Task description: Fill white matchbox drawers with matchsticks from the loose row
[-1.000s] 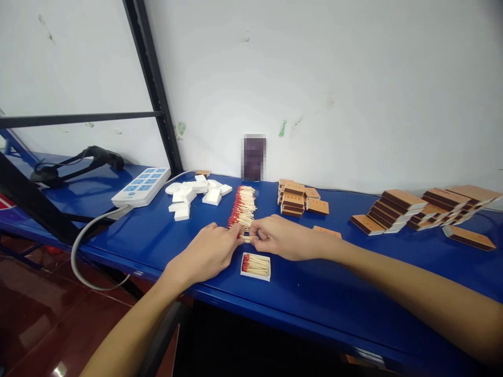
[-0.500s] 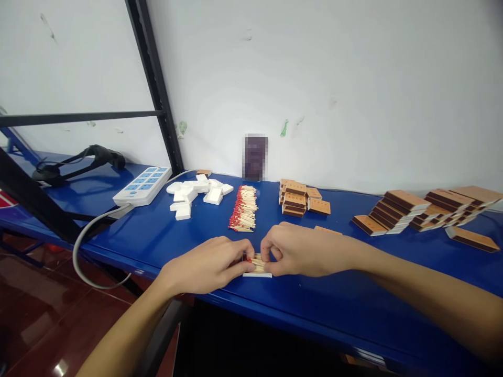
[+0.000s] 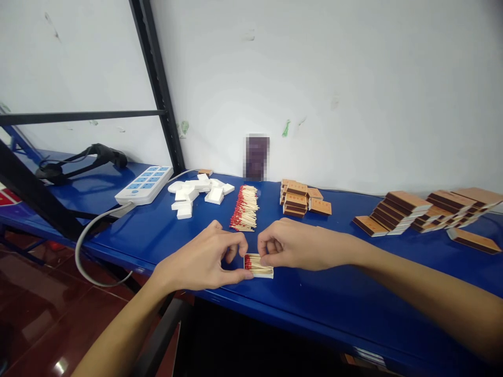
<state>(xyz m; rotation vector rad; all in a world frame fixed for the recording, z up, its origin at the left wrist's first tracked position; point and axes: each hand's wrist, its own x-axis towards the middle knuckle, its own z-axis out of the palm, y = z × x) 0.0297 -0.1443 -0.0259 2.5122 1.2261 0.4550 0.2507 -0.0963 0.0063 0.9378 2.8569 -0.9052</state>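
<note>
A small white matchbox tray point(image 3: 268, 275) lies on the blue tabletop, filled with red-headed matches point(image 3: 254, 263). The tip of my left thumb touches its front left corner, while the index finger of my left hand point(image 3: 214, 256) arches apart from it, leaving a gap. My right hand point(image 3: 293, 245) is over the tray's right part with fingers curled and its thumb on the matches; whether anything is pinched there is hidden. Just behind the tray sits a long pile of loose matches point(image 3: 245, 208), heads to the left.
White empty trays point(image 3: 186, 193) are heaped at the back left, beside a power strip point(image 3: 144, 185) with its cable. Brown matchbox sleeves or boxes point(image 3: 295, 199) are piled behind my right hand. More matchboxes point(image 3: 401, 209) are stacked at the right. A black shelf post point(image 3: 157, 78) rises left.
My left fingers have opened and drawn back from the matches, uncovering their red heads in the tray. My right hand has shifted slightly up and left.
</note>
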